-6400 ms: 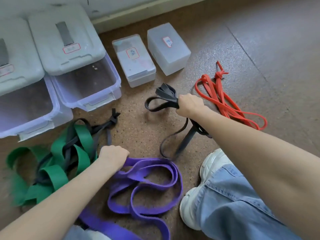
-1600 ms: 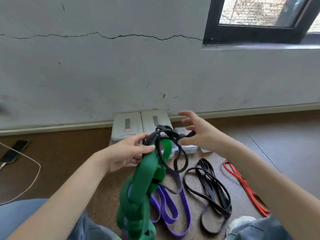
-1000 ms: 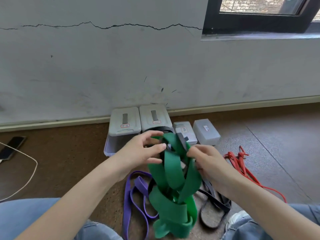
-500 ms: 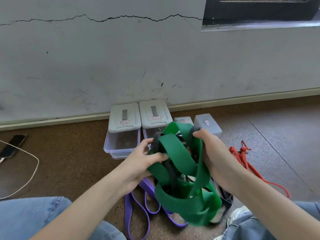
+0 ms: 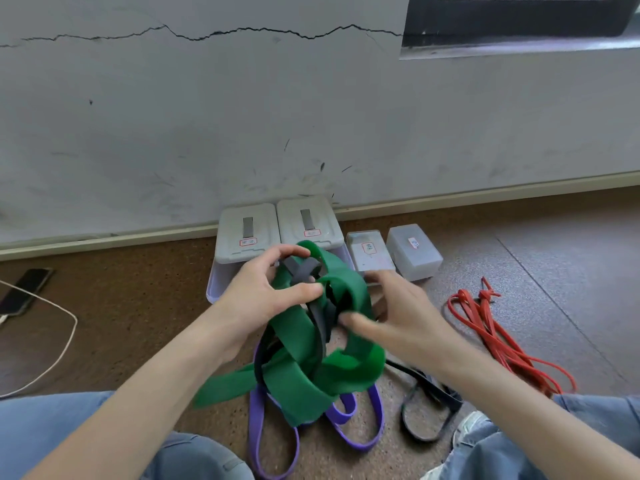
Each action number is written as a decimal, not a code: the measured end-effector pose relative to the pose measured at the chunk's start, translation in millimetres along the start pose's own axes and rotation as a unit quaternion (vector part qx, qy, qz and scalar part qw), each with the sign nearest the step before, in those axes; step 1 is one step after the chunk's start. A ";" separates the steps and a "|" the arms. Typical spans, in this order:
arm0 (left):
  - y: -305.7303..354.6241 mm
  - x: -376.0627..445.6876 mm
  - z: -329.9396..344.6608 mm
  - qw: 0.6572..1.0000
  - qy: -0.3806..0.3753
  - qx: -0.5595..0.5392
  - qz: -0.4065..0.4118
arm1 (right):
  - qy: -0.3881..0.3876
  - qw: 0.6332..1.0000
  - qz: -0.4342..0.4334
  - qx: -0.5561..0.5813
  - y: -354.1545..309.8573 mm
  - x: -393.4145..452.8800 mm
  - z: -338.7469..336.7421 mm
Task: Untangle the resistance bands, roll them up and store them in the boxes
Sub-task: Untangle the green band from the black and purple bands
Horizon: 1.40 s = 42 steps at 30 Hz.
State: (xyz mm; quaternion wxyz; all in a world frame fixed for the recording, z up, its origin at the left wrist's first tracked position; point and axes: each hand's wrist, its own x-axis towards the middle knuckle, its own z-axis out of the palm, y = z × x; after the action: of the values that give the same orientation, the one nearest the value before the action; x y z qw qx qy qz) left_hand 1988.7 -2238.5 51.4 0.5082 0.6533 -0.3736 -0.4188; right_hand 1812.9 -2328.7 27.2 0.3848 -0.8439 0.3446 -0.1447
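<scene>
My left hand (image 5: 259,294) holds up a tangle of a wide green band (image 5: 301,372) and a dark grey band (image 5: 300,269), fingers and thumb curled round its top. To the right of the tangle is my right hand (image 5: 398,322), fingers spread, its thumb just touching the green band. On the floor beneath lie a purple band (image 5: 346,419), a black band (image 5: 427,388) and a red band (image 5: 495,337). Against the wall stand two large grey-lidded boxes (image 5: 247,233) (image 5: 308,220) and two small translucent boxes (image 5: 369,252) (image 5: 412,251).
A phone (image 5: 24,289) with a white cable (image 5: 65,336) lies on the floor at the left. My knees in jeans (image 5: 52,431) frame the bands on both sides. A wall and skirting run close behind the boxes.
My right hand has let go of the green band and opened beside it. My left hand has shifted up to the top of the tangle, where the grey knot now shows.
</scene>
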 end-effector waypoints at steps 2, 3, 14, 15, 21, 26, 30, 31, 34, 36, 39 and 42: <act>10.0 0.8 -13.8 0.997 -0.038 0.071 -0.009 | 0.069 0.996 0.041 0.039 8.9 7.1 -8.4; 14.3 2.0 -21.3 0.992 -0.057 0.113 -0.022 | 0.092 0.992 0.067 0.060 14.6 10.2 -14.9; 12.3 0.1 -8.6 0.993 -0.081 -0.052 -0.075 | 0.024 0.989 -0.127 -0.077 1.1 1.6 -10.3; 13.6 -0.2 -3.7 0.992 -0.052 -0.084 -0.082 | 0.028 0.990 -0.138 -0.031 -5.2 -1.9 -6.8; 22.6 -2.1 3.6 0.984 -0.013 -0.160 -0.076 | -0.080 0.988 -0.070 0.109 -12.8 -11.8 25.2; 21.3 1.9 -26.4 0.995 -0.024 -0.019 -0.097 | 0.003 0.970 0.019 0.243 -5.8 1.2 -0.5; 11.3 5.6 -37.1 0.988 -0.061 0.107 -0.092 | 0.103 0.948 0.080 0.290 -6.1 13.3 -19.3; 6.7 5.8 -36.3 0.983 -0.106 0.124 -0.084 | 0.110 0.937 0.098 0.316 -6.4 14.8 -21.7; -17.2 -4.9 1.0 0.952 -0.230 0.200 -0.012 | 0.062 0.911 0.150 0.378 -6.6 10.8 -19.6; -39.8 -9.3 32.4 0.958 -0.188 0.198 0.093 | 0.026 0.870 0.179 0.459 -6.0 6.5 -16.9; -46.9 -7.0 45.3 0.977 -0.078 0.146 0.135 | 0.002 0.811 0.157 0.564 -6.7 4.6 -24.9; -38.9 3.3 30.6 0.977 0.018 0.163 0.136 | -0.031 0.821 0.120 0.558 -5.1 7.7 -37.1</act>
State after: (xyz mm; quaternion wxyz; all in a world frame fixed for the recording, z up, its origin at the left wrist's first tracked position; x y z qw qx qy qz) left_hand 1964.0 -2244.3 8.8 0.4535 0.6779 -0.5129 -0.2677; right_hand 1801.9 -2352.0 55.4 0.8145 -0.4411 0.2916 -0.2388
